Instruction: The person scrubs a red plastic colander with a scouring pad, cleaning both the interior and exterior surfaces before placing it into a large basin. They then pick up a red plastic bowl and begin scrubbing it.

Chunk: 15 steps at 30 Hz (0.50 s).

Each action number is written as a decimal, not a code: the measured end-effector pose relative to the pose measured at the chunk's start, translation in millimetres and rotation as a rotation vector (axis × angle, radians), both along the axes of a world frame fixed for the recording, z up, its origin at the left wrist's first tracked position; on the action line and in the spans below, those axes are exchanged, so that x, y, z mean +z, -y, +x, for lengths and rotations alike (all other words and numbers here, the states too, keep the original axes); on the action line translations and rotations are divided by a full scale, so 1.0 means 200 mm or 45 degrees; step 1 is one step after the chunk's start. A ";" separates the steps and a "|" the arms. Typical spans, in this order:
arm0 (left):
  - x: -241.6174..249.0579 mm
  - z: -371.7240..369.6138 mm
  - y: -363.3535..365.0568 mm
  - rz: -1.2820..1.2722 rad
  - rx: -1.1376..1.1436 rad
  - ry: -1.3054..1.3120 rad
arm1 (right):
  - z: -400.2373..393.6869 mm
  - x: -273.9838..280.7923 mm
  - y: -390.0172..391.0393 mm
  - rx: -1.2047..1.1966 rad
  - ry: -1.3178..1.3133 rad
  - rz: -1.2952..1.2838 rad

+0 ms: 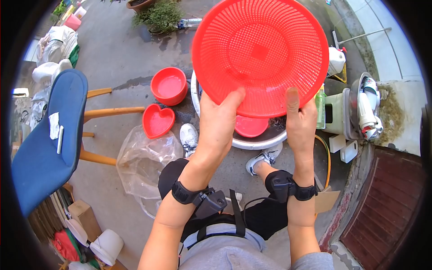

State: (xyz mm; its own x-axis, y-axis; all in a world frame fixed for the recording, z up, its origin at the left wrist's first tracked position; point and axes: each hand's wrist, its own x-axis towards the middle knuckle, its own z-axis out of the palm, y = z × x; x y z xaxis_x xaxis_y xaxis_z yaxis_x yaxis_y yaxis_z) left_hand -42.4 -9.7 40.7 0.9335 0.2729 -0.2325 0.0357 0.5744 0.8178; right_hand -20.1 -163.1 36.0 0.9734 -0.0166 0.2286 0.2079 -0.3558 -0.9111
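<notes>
A round red plastic colander (261, 51) is held up in front of me, its perforated inside facing me. My left hand (220, 117) grips the near rim on the left with the thumb over the edge. On the right part of the same rim, my right hand (300, 114) has its thumb pressed inside. The other fingers are mostly hidden behind the colander. Below it stands a large metal basin (258, 145), partly covered, with a smaller red dish (252, 127) in it.
Left of the basin are a round red bowl (169, 85) and a heart-shaped red dish (159, 120), with a clear plastic bag (146, 162) beside them. A blue chair (54, 135) stands at left. At right, a metal bowl (355, 108) with bottles sits on a stool.
</notes>
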 end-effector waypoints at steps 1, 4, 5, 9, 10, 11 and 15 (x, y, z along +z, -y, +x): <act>0.00 0.00 0.01 -0.012 -0.023 -0.001 | -0.02 0.03 -0.02 0.052 -0.169 0.163; -0.01 0.00 0.01 -0.012 -0.071 0.000 | -0.04 0.00 -0.09 0.081 -0.249 0.533; -0.01 0.00 0.00 0.003 -0.092 0.000 | -0.04 0.00 -0.09 0.114 -0.299 0.476; 0.02 0.02 0.03 0.151 -0.143 0.126 | 0.00 -0.04 -0.09 -0.076 -0.384 0.633; 0.01 0.01 0.03 0.258 -0.261 0.070 | 0.01 -0.03 -0.09 -0.107 -0.430 0.720; -0.01 0.00 0.03 0.367 -0.378 0.013 | 0.01 -0.03 -0.09 -0.136 -0.475 0.809; -0.12 -0.01 0.07 0.474 -0.491 0.124 | 0.00 -0.02 -0.11 -0.154 -0.660 0.913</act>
State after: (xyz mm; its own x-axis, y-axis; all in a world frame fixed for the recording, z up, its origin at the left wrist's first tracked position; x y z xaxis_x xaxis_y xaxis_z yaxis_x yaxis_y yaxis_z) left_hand -44.1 -24.0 16.8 0.9946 -0.0461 -0.0930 0.1005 0.2057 0.9734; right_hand -19.5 -141.6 32.4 0.9338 -0.0959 -0.3447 -0.2942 0.3427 -0.8922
